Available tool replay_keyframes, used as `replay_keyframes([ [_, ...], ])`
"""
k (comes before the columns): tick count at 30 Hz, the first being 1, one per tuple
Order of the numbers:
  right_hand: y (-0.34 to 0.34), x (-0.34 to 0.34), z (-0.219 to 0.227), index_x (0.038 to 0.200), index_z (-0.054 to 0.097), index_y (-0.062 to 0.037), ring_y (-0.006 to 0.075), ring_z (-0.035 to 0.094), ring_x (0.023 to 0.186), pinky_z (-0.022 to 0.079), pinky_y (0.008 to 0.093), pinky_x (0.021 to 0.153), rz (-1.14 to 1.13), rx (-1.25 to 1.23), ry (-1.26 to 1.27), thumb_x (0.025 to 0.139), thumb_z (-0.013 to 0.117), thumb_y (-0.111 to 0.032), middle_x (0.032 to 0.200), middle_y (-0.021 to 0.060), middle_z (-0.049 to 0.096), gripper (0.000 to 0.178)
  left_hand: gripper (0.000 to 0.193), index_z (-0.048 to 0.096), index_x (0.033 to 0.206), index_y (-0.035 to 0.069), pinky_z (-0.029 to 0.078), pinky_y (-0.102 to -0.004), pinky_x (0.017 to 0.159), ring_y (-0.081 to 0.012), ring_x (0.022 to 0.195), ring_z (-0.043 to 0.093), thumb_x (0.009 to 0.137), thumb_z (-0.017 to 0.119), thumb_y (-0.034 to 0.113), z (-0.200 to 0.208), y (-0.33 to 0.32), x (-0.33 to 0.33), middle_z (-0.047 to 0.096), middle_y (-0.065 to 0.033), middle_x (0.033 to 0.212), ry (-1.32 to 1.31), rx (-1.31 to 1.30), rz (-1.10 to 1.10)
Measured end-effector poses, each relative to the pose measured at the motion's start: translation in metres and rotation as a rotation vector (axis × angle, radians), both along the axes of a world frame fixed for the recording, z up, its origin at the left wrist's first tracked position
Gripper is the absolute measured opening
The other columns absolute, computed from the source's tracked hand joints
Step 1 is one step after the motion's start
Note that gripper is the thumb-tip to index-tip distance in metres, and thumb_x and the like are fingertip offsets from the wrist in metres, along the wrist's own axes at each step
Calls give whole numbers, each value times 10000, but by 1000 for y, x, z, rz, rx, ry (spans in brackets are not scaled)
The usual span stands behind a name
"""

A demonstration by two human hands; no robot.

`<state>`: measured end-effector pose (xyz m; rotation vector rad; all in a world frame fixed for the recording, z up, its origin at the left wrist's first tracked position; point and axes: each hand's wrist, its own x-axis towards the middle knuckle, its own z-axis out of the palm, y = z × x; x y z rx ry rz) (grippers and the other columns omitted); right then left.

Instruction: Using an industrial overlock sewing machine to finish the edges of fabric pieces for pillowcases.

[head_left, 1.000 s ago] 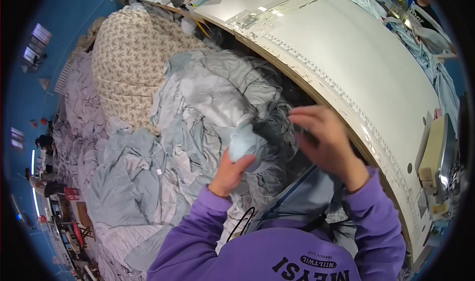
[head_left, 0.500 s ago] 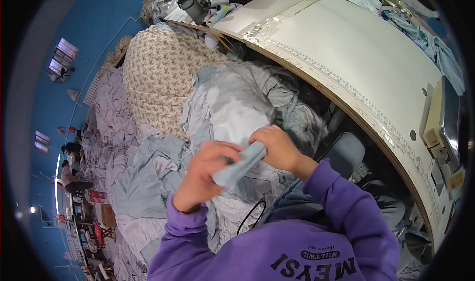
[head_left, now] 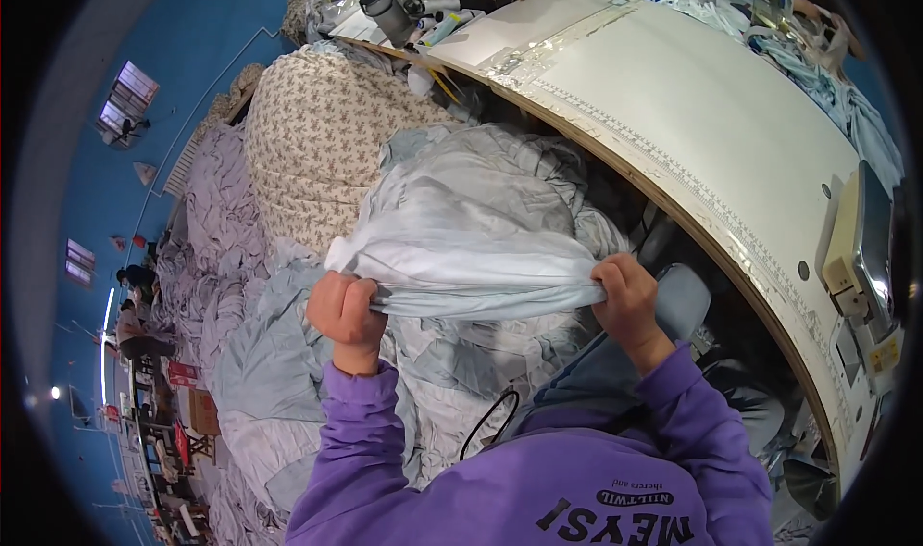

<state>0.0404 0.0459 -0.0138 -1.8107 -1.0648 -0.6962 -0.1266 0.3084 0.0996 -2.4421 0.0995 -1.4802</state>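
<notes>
A pale grey-white fabric piece [head_left: 481,291] is stretched between my two fists, its near edge gathered in folds and its far part loose. My left hand [head_left: 348,313] is closed round the left end of that edge. At the right end, my right hand [head_left: 627,296] grips the cloth the same way. The fabric hangs over a heap of grey and white cloth [head_left: 317,354] in front of my lap; how far it runs into the heap I cannot make out.
To the right curves a white worktable [head_left: 663,75] with a ruler strip along its edge and a machine [head_left: 856,248] on top. A grey bottle [head_left: 386,15] stands at its far end. Beyond the heap bulges a flower-patterned cloth bundle [head_left: 317,142]. People [head_left: 139,330] are far left.
My hands have moved apart, left hand leftward and right hand rightward. The cloth, bunched small between them before, is now pulled out wide and taut.
</notes>
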Motion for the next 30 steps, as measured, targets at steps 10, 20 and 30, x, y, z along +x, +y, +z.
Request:
replay_keyframes([
  [10,-10,12,1,818,557,-72,265,563,626,449,338,536,-162,-58,203,592,602,62,719,84,509,266,215,442,569,102,373,-308,446,-211,494,503,556,614,-26,-10,-13,4,457,-49,551,29,-174,-105],
  [20,-33,34,85,925,646,7,233,586,753,459,301,679,367,55,286,654,661,-54,847,104,628,278,781,486,1244,33,404,-366,938,-270,1071,544,580,843,234,39,-75,44,560,-128,1192,966,-783,-679],
  [30,-48,33,138,1251,469,-24,149,531,1030,431,271,855,21,398,379,815,592,-71,1129,81,554,456,373,584,1086,9,481,-358,792,-295,884,630,729,638,102,98,-99,220,661,-157,908,1038,-441,-886],
])
